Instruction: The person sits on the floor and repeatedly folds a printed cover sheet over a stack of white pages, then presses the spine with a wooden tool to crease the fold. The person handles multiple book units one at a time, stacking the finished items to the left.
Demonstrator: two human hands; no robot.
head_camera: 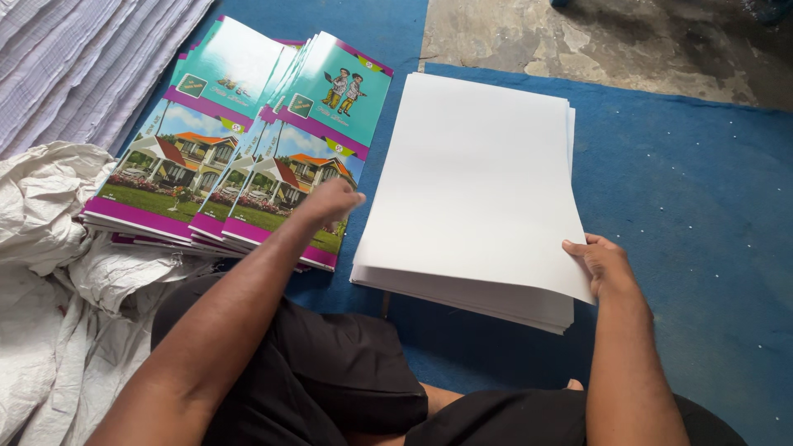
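Left hand: the left hand is seen at the centre of the frame, laid on the lower right part of the fanned printed covers; the fingers are curled over the topmost cover, but whether a sheet is pinched cannot be told.
Right hand: the right hand is placed at the lower right corner of the white paper stack, right of centre; the corner of the top sheet is pinched between thumb and fingers and is slightly lifted.
Printed covers: a fanned pile is spread across the upper left of the frame, each sheet printed with a house and garden picture in its lower half, a teal panel with two cartoon figures above, and magenta bands.
White paper stack: a thick pile of blank sheets is lain just right of the covers, at the centre of the frame, its edges nearly squared.
Blue mat: both piles are borne by a blue mat that fills the right side.
Woven sack: crumpled white sacking is seen at the lower left, touching the covers' edge.
Ruled sheets: pale lined paper is stacked at the upper left corner.
Concrete floor: bare grey floor is shown at the upper right.
Dark shorts: the person's dark-clad lap is seen at the bottom centre.
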